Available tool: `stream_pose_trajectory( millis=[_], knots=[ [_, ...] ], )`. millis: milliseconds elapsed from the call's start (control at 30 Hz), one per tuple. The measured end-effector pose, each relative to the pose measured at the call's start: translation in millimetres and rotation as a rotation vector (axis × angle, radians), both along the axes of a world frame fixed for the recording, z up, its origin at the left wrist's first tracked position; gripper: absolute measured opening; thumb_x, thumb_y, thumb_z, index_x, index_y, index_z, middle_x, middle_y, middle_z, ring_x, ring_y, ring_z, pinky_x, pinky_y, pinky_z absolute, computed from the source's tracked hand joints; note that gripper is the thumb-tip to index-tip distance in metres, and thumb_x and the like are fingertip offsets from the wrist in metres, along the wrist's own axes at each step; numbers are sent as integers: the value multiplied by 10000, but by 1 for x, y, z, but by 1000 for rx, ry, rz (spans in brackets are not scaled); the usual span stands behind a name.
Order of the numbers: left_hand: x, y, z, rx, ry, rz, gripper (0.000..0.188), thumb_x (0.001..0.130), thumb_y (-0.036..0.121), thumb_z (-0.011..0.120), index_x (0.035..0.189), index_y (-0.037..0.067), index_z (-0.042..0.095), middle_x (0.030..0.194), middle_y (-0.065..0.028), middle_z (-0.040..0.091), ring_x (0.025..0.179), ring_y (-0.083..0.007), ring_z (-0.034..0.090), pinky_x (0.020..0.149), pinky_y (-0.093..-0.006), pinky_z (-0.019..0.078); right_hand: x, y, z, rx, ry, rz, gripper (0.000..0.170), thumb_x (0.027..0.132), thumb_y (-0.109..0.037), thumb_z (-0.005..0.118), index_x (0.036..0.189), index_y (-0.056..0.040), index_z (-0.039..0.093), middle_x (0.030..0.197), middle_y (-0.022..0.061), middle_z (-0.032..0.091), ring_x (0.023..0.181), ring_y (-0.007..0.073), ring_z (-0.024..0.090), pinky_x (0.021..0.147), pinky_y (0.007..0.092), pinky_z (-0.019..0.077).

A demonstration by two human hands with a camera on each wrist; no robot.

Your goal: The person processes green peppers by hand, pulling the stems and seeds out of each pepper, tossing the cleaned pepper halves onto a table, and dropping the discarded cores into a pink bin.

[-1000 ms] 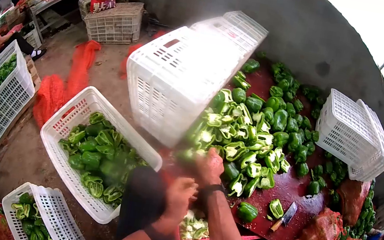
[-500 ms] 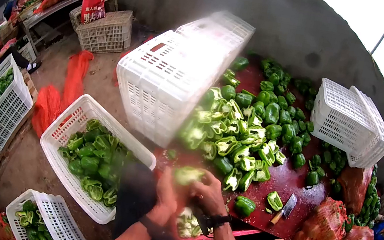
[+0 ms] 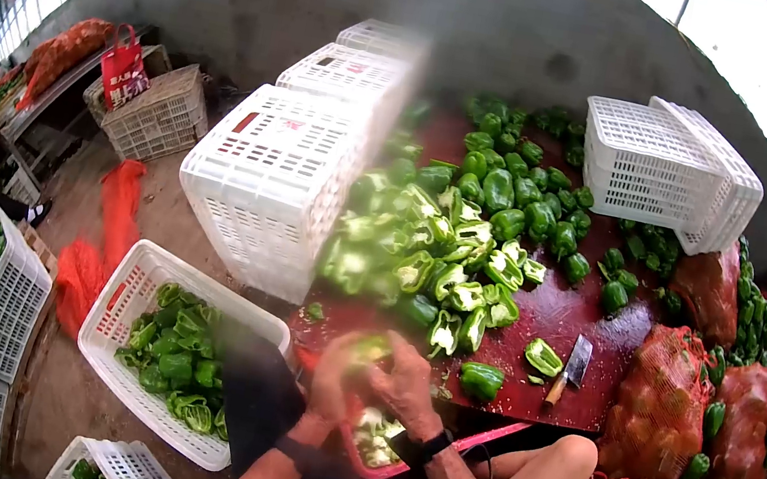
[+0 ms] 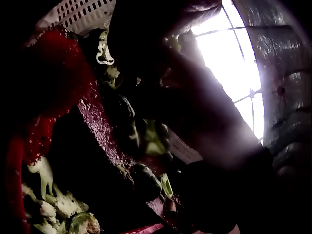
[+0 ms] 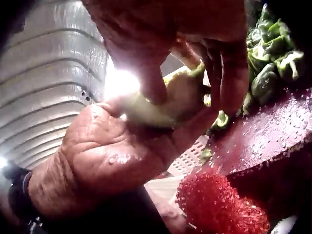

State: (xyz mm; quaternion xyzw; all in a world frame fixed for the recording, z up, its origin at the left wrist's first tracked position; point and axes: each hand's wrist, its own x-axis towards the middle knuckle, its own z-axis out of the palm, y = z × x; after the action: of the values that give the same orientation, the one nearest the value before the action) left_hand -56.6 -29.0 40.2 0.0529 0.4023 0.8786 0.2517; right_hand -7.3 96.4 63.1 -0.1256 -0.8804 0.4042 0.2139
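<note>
Pepper [image 5: 163,108] held between hands, near board [image 3: 624,346] edge and tub [image 3: 484,437]. Cupped by left hand [image 3: 333,375], fingers curled round; pinched by right hand's [image 3: 407,388] bent fingers.

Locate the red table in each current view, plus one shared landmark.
Head: table from centre to right of centre.
Left wrist: table, a dim speckled strip slanting from left of centre down to bottom centre.
Right wrist: table at right, wet and shiny.
Shared landmark: the green peppers on it.
</note>
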Motion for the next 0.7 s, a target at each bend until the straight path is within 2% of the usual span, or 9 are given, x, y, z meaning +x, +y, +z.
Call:
stream_pose_trajectory(
  millis=[33,100,167,233,333,433,567,667,700],
  knots=[
    [1,-2,0,-106,137,5,349,961,167,510,1239,-21,605,1268,-166,609,1169,-256,592,993,-373,491,0,1,-2,10,2,22,385,817,-207,721,1139,-27,611,949,186,669,775,290,680,686,398,554],
    [-4,-8,-3,-384,603,48,389,992,207,469,1285,-28,571,1283,-156,602,1181,-239,586,990,-356,493,0,0,-5,-2,-1,22,368,821,-202,714,1125,-22,611,942,189,666,775,293,678,688,402,553],
    [-3,-8,-3,-449,635,49,403,1005,223,456,1300,-28,568,1295,-153,597,1191,-232,581,997,-346,487,-2,1,-7,-9,-13,34,342,826,-201,702,1100,-17,613,932,203,663,782,313,676,695,412,552],
    [2,-4,12,-307,235,3,391,1000,216,471,1284,-23,595,1306,-158,595,1200,-235,578,1013,-342,475,-5,-3,-9,-6,4,3,266,807,-176,671,1000,-20,577,859,197,614,763,348,627,690,450,510],
    [-3,-5,-1,-512,543,46,433,987,203,387,1284,-49,575,1242,-133,622,1176,-214,565,1055,-326,408,-9,-9,-12,36,34,-43,210,797,-144,651,930,-21,546,819,194,582,757,370,595,681,477,478],
    [3,-4,4,-364,274,-7,419,964,170,438,1298,-47,570,1245,-128,626,1162,-207,572,1045,-325,419,-11,-7,-24,68,29,-70,183,799,-105,637,928,-21,537,822,194,582,761,373,588,674,491,464],
    [4,-3,-17,-331,229,-51,468,882,170,665,1286,-53,587,1239,-142,632,1147,-208,593,1001,-310,469,-9,3,-44,153,71,-62,177,792,-37,615,948,-22,532,824,192,586,776,371,592,660,497,455],
    [1,-6,-31,-309,155,-81,478,862,145,683,1287,-52,585,1213,-133,642,1106,-203,611,945,-300,502,-5,3,-47,162,-18,-37,307,743,-199,773,935,-65,575,848,148,635,820,343,651,720,441,538],
    [0,-6,-29,-282,110,-97,476,852,123,689,1284,-48,588,1205,-130,646,1086,-205,621,924,-303,515,-4,3,-44,138,-22,7,306,745,-194,773,936,-61,575,846,148,633,823,340,652,721,438,539]
  ],
)
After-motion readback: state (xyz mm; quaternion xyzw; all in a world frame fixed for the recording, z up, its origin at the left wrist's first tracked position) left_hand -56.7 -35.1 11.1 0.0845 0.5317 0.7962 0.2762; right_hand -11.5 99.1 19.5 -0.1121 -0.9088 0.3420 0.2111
